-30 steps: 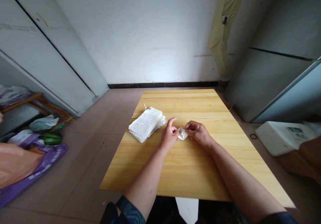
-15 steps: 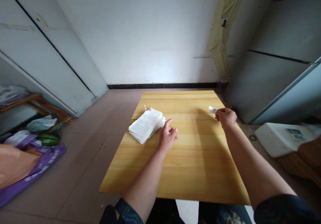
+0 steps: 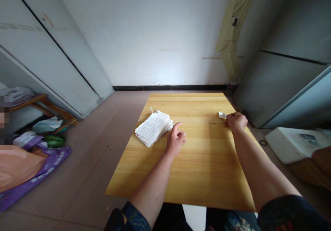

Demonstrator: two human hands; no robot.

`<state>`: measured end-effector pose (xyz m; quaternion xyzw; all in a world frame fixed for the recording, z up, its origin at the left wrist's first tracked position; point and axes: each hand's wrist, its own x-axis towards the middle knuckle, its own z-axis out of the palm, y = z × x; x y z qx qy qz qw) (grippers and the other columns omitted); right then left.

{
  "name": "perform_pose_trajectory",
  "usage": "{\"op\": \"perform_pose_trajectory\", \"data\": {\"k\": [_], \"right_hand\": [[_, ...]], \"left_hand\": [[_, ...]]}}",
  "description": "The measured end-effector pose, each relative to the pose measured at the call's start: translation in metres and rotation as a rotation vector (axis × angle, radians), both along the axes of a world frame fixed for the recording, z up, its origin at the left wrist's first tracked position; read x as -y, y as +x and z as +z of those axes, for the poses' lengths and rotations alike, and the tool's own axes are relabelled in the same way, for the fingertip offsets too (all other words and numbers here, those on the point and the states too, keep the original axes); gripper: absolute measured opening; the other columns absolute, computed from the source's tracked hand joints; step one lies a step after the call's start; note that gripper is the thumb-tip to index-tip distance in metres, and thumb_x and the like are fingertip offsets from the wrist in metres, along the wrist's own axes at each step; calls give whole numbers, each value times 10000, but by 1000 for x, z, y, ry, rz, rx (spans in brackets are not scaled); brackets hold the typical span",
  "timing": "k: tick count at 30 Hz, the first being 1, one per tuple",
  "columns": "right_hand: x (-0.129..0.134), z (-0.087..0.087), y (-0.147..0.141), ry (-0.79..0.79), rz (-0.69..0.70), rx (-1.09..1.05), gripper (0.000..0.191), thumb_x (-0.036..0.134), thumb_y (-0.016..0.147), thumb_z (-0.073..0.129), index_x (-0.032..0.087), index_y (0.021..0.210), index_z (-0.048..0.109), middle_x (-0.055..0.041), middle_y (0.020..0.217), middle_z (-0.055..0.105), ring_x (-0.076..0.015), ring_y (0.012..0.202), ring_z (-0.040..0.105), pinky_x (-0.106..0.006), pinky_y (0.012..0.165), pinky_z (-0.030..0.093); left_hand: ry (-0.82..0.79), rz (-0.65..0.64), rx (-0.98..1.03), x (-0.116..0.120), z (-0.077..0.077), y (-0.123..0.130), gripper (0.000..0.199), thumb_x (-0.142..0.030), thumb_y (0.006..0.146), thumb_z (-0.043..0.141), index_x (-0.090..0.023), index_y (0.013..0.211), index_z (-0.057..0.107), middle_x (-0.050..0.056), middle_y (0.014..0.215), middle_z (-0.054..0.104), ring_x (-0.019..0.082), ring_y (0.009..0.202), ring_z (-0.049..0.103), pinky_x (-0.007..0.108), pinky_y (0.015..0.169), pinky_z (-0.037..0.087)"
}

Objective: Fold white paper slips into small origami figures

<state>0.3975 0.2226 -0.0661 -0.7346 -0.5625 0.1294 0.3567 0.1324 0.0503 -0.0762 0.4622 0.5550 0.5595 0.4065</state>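
A right hand (image 3: 237,121) pinches a small white piece of paper (image 3: 221,115) by one end, likely for control, the empty left hand (image 3: 176,140) loosely open.

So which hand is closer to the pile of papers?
Left. The left hand is just beside the pile of papers; the right hand is farther off, near the right edge of the table, holding a small white piece.

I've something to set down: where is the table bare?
Bare: the wooden tabletop between the forearms, and its far middle between the paper stack and small white paper. Crowded: left, with the stack beside the left hand; far right, at the right hand.
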Motion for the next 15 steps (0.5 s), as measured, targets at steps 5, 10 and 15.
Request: {"op": "perform_pose_trajectory", "data": {"k": [5, 10, 15], "right_hand": [[15, 5, -7, -26, -56, 51, 171, 260, 658, 557, 151, 671, 688, -68, 511, 621, -224, 606, 613, -303, 616, 462], [28, 8, -14, -17, -32, 113, 221, 272, 696, 520, 154, 738, 702, -89, 621, 662, -220, 639, 607, -293, 615, 435], [36, 8, -16, -26, 2, 200, 297, 291, 715, 558, 189, 943, 718, -98, 776, 707, -231, 707, 616, -290, 610, 412]], "left_hand": [[1, -3, -4, 0, -1, 0, 502, -193, 736, 528, -195, 1233, 457, -48, 708, 575, 71, 501, 561, 162, 447, 400], [-5, -3, 9, 1, 1, 0, 501, -187, 734, 528, -201, 1230, 462, -52, 705, 570, 67, 505, 558, 163, 459, 399], [-1, -8, 23, 1, 1, -1, 499, -178, 736, 524, -196, 1230, 461, -48, 710, 564, 73, 506, 556, 169, 461, 408]]}}
